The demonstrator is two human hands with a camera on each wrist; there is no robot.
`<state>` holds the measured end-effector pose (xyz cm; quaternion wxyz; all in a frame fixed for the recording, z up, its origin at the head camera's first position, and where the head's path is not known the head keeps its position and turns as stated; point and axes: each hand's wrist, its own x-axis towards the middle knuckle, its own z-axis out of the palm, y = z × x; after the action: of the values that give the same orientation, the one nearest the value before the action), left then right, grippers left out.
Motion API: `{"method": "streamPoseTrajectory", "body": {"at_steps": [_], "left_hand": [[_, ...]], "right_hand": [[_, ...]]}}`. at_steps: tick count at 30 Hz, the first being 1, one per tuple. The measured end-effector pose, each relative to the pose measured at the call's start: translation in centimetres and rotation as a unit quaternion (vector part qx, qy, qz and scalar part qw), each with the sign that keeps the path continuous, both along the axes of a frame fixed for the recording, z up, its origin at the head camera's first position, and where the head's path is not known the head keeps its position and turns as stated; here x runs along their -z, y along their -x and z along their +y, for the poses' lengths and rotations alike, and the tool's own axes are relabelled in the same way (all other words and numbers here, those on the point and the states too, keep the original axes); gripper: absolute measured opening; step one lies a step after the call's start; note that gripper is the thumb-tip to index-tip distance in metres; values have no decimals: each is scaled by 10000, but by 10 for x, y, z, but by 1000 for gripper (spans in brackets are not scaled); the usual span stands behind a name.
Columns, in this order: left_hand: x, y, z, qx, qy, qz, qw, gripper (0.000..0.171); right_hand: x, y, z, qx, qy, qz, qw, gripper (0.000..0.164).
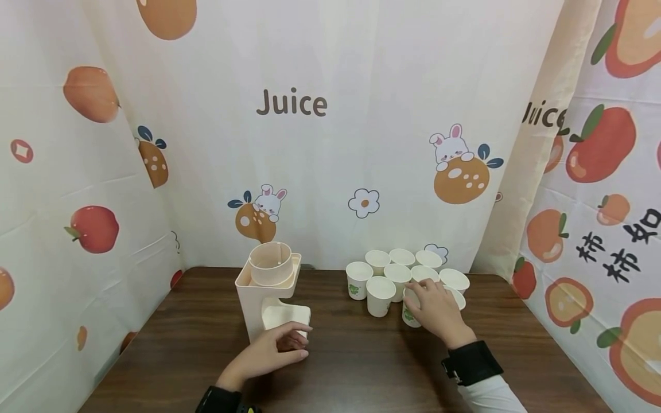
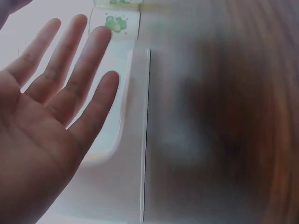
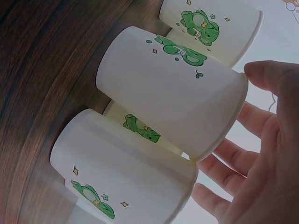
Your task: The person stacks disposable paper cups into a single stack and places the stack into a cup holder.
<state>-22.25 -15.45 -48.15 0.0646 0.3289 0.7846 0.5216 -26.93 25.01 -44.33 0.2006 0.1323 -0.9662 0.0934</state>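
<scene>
My right hand point(image 1: 436, 307) reaches over the front of a group of white paper cups point(image 1: 380, 295). In the right wrist view, the thumb meets the rim of one cup point(image 3: 163, 93) printed with a green cartoon figure, and the other fingers spread near the same rim. That cup stands upright on the table in the head view. My left hand point(image 1: 273, 351) hovers beside the lower plate of a cream-coloured appliance point(image 1: 253, 307) with a round tube on top. Its fingers are relaxed and spread in the left wrist view, holding nothing.
Several more paper cups point(image 1: 397, 275) crowd around the one at my right hand, close to the back curtain point(image 1: 330, 160). A dark wooden table point(image 1: 356, 361) carries everything. Fruit-patterned cloth point(image 1: 563, 229) hangs on the right side, with more on the left.
</scene>
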Motion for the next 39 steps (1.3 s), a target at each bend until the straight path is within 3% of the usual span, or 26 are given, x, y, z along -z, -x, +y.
{"method": "streamPoseTrajectory", "body": {"at_steps": [6, 14, 24, 31, 39], "left_hand": [[0, 3, 13, -375, 79, -25, 9993, 35], [0, 6, 29, -627, 122, 26, 9980, 33], [0, 10, 43, -365, 25, -74, 9993, 31], [2, 12, 49, -402, 199, 21, 9990, 31], [6, 16, 60, -465, 398, 217, 9979, 43]], "right_hand": [[1, 2, 2, -38, -55, 2, 10000, 37], [-3, 0, 1, -168, -80, -188, 9996, 35], [-9, -8, -3, -640, 105, -642, 9958, 33], [-10, -13, -7, -734, 119, -640, 9952, 32], [-10, -18, -13, -947, 245, -616, 9933, 29]]}}
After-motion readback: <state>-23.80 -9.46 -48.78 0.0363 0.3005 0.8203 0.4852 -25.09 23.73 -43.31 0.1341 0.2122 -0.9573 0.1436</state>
